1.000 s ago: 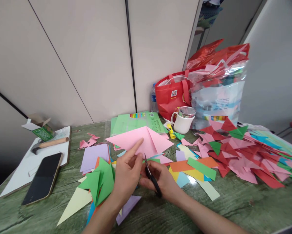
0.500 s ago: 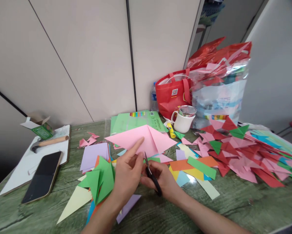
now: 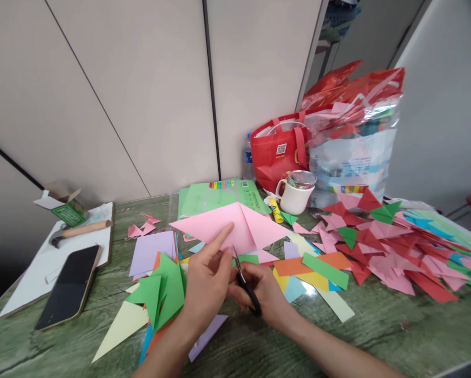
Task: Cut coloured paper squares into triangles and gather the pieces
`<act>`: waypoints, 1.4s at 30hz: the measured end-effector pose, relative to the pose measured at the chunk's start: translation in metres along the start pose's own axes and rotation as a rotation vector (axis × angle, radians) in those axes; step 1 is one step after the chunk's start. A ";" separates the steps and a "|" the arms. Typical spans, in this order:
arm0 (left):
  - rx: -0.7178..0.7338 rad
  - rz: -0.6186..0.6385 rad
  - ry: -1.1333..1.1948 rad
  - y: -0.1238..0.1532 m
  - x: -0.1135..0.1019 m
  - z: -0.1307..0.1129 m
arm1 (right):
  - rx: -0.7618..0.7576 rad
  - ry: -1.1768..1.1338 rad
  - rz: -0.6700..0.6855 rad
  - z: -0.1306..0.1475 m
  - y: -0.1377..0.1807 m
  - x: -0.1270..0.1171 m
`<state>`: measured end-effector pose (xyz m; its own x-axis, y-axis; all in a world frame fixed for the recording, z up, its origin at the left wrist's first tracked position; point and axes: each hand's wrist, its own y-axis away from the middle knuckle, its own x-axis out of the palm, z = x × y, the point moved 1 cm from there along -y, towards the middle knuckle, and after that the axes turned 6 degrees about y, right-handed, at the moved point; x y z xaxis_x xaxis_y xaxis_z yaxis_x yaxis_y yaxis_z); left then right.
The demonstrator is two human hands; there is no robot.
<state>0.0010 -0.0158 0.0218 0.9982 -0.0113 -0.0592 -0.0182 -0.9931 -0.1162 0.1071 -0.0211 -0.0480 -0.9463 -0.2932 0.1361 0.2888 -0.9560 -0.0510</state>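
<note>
Pinched in my left hand (image 3: 207, 273) is a folded sheet of pink paper (image 3: 215, 224), its index finger lying along the paper's face. The sheet has pointed ends to left and right and a crease right of its middle. My right hand (image 3: 265, 289) is closed round the black handles of a pair of scissors (image 3: 252, 299). Their blades point up and meet the paper's lower edge beside my left thumb. Under and beside my left forearm lie green folded paper pieces (image 3: 167, 291) and a pale yellow piece (image 3: 119, 328).
A pile of red and pink folded papers (image 3: 381, 247) spreads at the right. Behind stand a white mug (image 3: 294, 197), a red bag (image 3: 273, 160) and a filled plastic bag (image 3: 353, 152). On the left are a phone (image 3: 68, 289), a hammer (image 3: 82, 229) and a small green box (image 3: 68, 210).
Both hands and the scissors hold nearly the same place. The pink paper's right side has opened out slightly to the right.
</note>
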 end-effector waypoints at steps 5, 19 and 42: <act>0.052 -0.033 -0.024 -0.003 -0.006 0.003 | 0.040 -0.002 0.003 -0.002 0.000 -0.002; 0.036 -0.054 -0.072 -0.003 -0.003 0.004 | -0.022 -0.048 0.023 0.002 -0.003 -0.006; 0.003 -0.049 -0.042 0.000 -0.002 0.000 | 0.005 -0.021 -0.037 0.000 -0.002 -0.005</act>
<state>-0.0008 -0.0153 0.0220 0.9945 0.0423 -0.0953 0.0304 -0.9920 -0.1224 0.1109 -0.0178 -0.0481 -0.9531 -0.2577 0.1587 0.2545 -0.9662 -0.0407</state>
